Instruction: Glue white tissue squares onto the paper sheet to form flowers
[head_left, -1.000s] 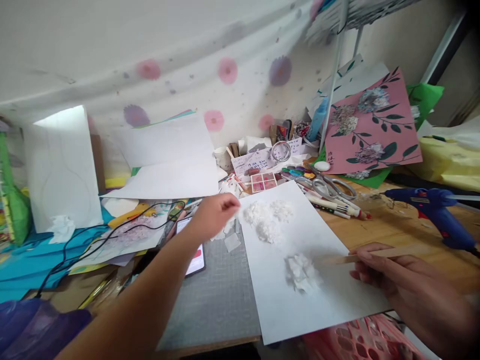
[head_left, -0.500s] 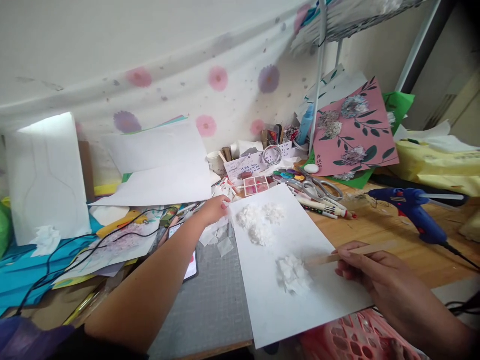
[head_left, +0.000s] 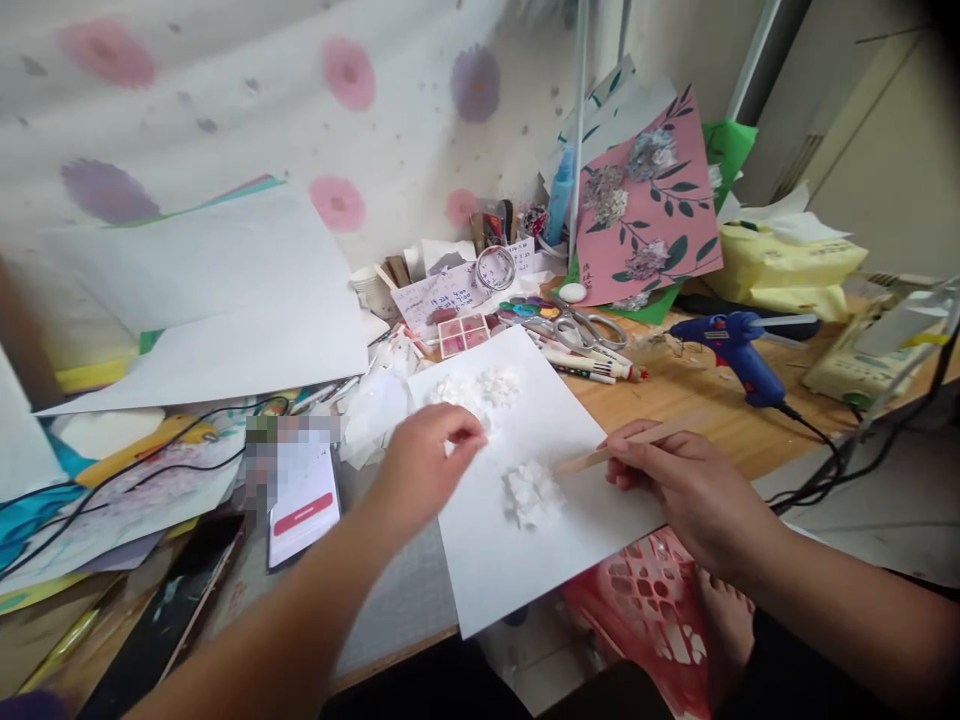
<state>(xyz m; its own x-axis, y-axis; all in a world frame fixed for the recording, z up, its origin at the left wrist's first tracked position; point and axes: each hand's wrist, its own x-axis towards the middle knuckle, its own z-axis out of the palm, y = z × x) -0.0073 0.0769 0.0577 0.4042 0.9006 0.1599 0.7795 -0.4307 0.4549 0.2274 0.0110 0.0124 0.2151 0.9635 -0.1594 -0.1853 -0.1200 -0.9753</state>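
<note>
A white sheet (head_left: 487, 580) lies on the table's front edge and bears several crumpled white paper clusters. The nearest paper cluster (head_left: 531, 494) touches or almost touches the tip of a flat wooden stick (head_left: 585, 461). My right hand (head_left: 675, 480) is closed on that stick at the sheet's right edge. Above the sheet, in front of the upper clusters (head_left: 499, 384), my left hand (head_left: 435, 460) has thumb and fingers pinched together. Anything between those fingertips is too small or blurred to make out.
A blue glue gun (head_left: 739, 350) with its cord rests at the right. Scissors (head_left: 589, 328), pens and a small palette (head_left: 463, 335) lie behind the sheet. A phone (head_left: 304, 500) is at the left. Behind stands a pink flower picture (head_left: 637, 230). A red basket (head_left: 645, 610) is below.
My left hand has moved from the sheet's far left corner to above the sheet. My right hand keeps the stick by the nearest cluster. The view has shifted to the right.
</note>
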